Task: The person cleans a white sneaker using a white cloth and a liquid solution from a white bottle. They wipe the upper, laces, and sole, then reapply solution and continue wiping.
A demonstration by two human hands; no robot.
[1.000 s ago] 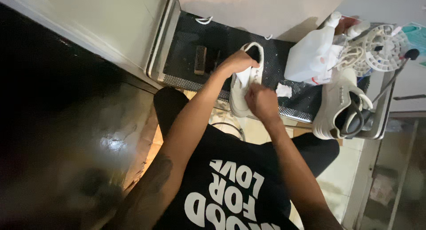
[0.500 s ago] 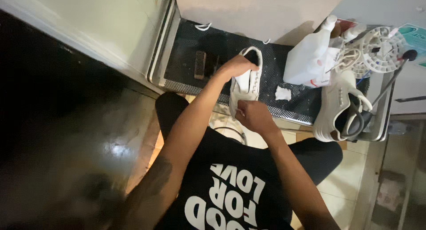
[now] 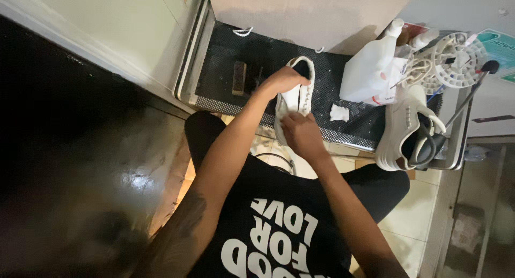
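A white sneaker [image 3: 296,98] is held upright over a black textured mat [image 3: 252,58]. My left hand [image 3: 281,80] grips the sneaker near its open collar. My right hand [image 3: 300,133] presses against the sneaker's lower part, fingers curled; I cannot tell whether it holds a cloth. The toe end of the sneaker is hidden behind my right hand.
A second white sneaker [image 3: 402,133] lies at the right with a black-handled tool in it. A white spray bottle [image 3: 370,69], a white round plastic piece [image 3: 456,55], a small white wad [image 3: 339,113] and a brown block [image 3: 239,78] sit on the mat. Dark glossy floor at left.
My right hand has slid down from the middle of the sneaker to its lower end. My left hand keeps its grip near the collar. The view has shifted slightly.
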